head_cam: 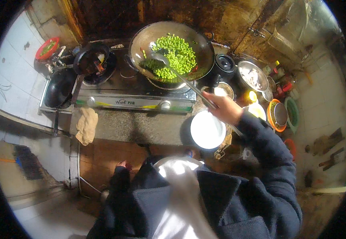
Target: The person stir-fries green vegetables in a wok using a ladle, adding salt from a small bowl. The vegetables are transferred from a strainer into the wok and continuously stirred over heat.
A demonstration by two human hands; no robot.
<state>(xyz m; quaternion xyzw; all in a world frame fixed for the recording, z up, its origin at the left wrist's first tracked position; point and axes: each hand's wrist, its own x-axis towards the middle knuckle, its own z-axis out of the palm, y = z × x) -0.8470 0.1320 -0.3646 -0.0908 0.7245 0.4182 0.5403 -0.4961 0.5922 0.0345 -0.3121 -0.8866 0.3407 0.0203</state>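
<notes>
My right hand point(225, 109) grips the long metal handle of a wok ladle point(188, 82). The ladle's head lies among green beans point(176, 58), which look like shelled soybeans, with a few red chili pieces near them. A large wok point(202, 49) on the right burner of the gas stove holds the beans. Below my right hand stands a white bowl point(208, 130), overexposed by sunlight. Down by my side hangs my left hand point(123, 165), small and dim, touching nothing that I can make out; its fingers are not clear.
A small black pan point(90, 61) sits on the left burner of the gas stove point(128, 102). Left of it lies a black frying pan point(59, 86); a tan cloth point(86, 125) drapes over the counter edge. At right are a metal bowl point(262, 76) of pale pieces, a black lidded pot point(225, 64) and bottles.
</notes>
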